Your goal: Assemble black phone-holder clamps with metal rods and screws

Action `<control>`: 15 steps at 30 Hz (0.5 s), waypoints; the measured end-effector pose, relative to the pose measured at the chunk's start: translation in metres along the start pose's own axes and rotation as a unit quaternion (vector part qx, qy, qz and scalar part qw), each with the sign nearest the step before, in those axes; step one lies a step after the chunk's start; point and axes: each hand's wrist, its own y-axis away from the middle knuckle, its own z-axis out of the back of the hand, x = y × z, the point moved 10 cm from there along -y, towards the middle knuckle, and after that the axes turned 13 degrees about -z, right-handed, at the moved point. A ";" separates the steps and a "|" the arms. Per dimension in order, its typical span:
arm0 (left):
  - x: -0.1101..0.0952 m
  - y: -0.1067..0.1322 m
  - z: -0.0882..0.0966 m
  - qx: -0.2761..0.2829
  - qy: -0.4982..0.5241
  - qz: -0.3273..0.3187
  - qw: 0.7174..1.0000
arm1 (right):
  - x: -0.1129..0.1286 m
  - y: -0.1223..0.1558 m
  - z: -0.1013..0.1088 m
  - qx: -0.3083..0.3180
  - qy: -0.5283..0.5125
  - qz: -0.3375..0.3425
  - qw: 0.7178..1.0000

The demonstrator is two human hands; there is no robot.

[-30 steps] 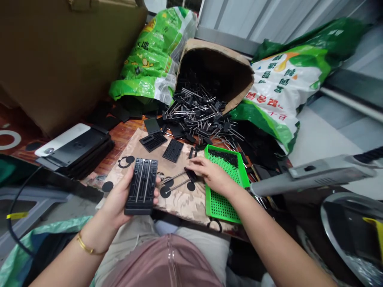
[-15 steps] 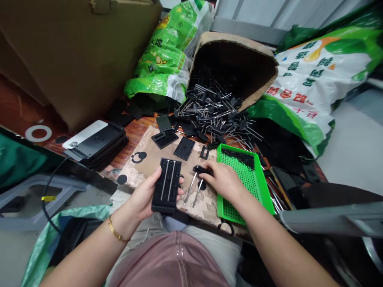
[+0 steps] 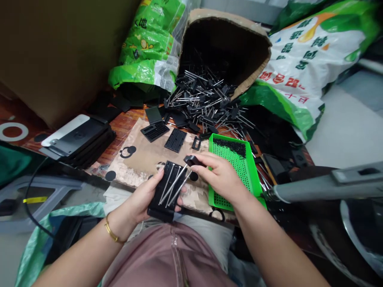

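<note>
Left of the tray (image 3: 255, 175), the left hand (image 3: 143, 199) is gripping the case (image 3: 160, 213) along both sides; over the tray's left edge, the right hand (image 3: 220, 173) is pinching the fork (image 3: 192, 160) by its black head; its prongs (image 3: 180, 187) are slanting over the case, contact being hard to tell; a skewed angle could be making them catch on the rods (image 3: 168, 178) inside, or a loose pinch be letting them slip and scratch; the case is looking oblong, dark and plastic-like; the prongs are gleaming, slim and metallic; the tray is showing green, perforated walls and floor
</note>
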 end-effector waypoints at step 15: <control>0.013 0.004 -0.002 0.006 -0.022 0.048 0.999 | -0.011 -0.007 -0.024 0.075 -0.030 0.009 0.997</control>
